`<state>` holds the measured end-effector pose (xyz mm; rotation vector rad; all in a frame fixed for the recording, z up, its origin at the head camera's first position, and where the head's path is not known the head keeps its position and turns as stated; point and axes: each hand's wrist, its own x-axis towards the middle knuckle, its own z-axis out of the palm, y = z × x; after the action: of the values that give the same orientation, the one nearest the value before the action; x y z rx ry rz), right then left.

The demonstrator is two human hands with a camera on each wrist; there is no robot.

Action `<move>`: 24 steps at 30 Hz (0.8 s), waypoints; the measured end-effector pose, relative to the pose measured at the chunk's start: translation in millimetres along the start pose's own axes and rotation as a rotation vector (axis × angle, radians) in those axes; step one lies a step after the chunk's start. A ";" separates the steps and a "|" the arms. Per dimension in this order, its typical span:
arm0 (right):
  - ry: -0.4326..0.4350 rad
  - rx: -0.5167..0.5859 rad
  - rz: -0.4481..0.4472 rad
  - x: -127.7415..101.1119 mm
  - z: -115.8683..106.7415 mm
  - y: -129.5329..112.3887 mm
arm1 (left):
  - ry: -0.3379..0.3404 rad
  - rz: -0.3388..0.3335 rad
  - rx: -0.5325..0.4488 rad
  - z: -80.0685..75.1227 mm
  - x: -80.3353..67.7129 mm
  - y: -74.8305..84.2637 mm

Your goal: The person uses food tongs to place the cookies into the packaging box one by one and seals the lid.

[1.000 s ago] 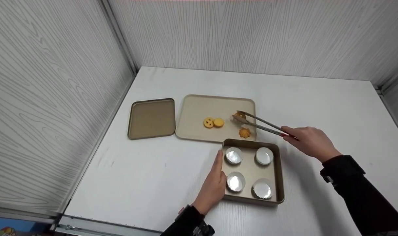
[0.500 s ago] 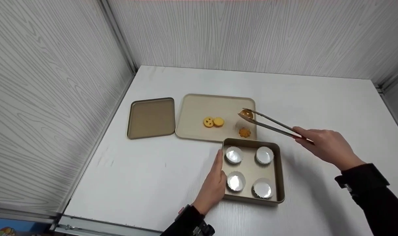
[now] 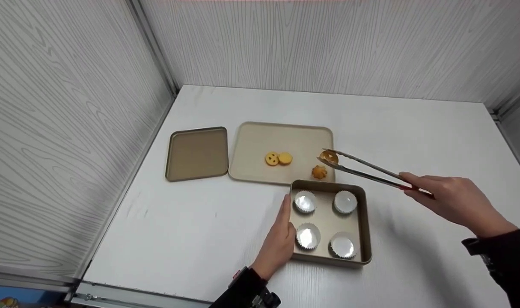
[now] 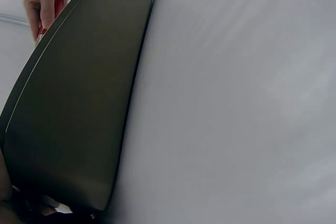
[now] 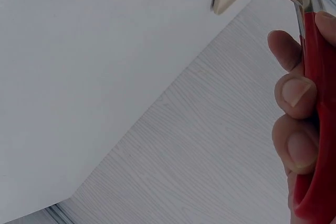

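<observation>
My right hand [image 3: 454,199] grips the red handle of metal tongs [image 3: 362,174]. Between the tong tips is a glossy brown cookie with holes [image 3: 329,156], raised above the right edge of the beige tray [image 3: 260,137]. On that tray lie a flower-shaped cookie [image 3: 319,172], a round yellow cookie [image 3: 285,158] and a yellow cookie with holes [image 3: 271,158]. My left hand [image 3: 277,241] rests with straight fingers along the left wall of a square gold tin [image 3: 326,220]. Several white fluted cups [image 3: 305,202] stand inside the tin. In the left wrist view, the tin wall [image 4: 84,87] hides most of the hand.
A shallow brown square lid or tray [image 3: 197,154] lies left of the beige tray. The white table [image 3: 178,231] is bounded by wood-grain panels [image 3: 307,47] at the back and sides. The tin touches or nearly touches the beige tray's front edge.
My right hand has drawn back to the right and toward me. The tongs have carried the brown cookie rightward to the tray's edge. My left hand and the tin have stayed put.
</observation>
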<state>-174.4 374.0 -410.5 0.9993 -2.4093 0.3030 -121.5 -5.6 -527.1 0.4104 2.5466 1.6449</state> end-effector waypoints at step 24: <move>-0.095 -0.047 0.019 -27.2 -56.4 -24.8 | 0.004 -0.006 0.005 -0.5 0.4 1.3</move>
<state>-119.6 394.5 -377.1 0.9915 -2.5002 0.2084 -121.7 -5.5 -525.7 0.4002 2.5525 1.6399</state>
